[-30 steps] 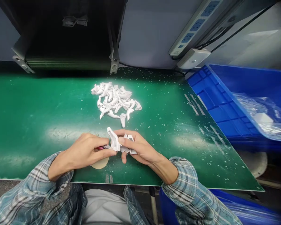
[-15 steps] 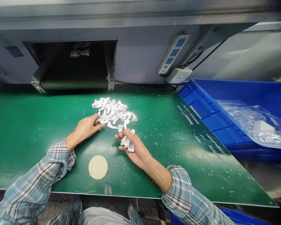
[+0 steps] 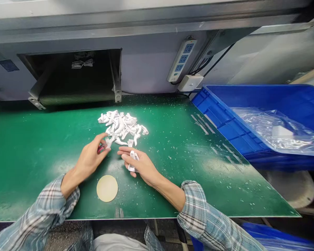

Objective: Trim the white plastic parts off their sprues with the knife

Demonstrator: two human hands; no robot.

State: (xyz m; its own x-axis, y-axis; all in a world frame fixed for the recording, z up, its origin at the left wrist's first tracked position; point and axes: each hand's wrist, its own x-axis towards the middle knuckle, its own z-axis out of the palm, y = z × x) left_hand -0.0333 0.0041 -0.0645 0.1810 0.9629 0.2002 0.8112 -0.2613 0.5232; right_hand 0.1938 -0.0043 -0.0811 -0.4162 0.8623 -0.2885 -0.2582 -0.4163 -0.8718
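Note:
My left hand (image 3: 90, 161) is half curled above the green bench mat (image 3: 178, 181), with a small red-handled tool (image 3: 101, 149) in its fingers, probably snips. Its fingertips reach a white plastic part (image 3: 109, 142) at the near edge of a loose heap of white plastic parts (image 3: 121, 125). My right hand (image 3: 140, 164) is shut around a white plastic part (image 3: 132, 161), which is partly hidden by the fingers. A round beige pad (image 3: 107, 188) lies on the mat just below and between my hands.
A blue plastic crate (image 3: 214, 101) stands at the bench's right side and holds a clear plastic bag (image 3: 272, 129). Above the bench's back edge are a power strip (image 3: 181, 61) and a dark opening with a ribbed roller (image 3: 75, 99). Small white specks dot the mat.
My hands have moved apart since they met over the beige pad. My left hand has gone toward the heap. My right hand holds less white material, and my head has tilted, shifting the view.

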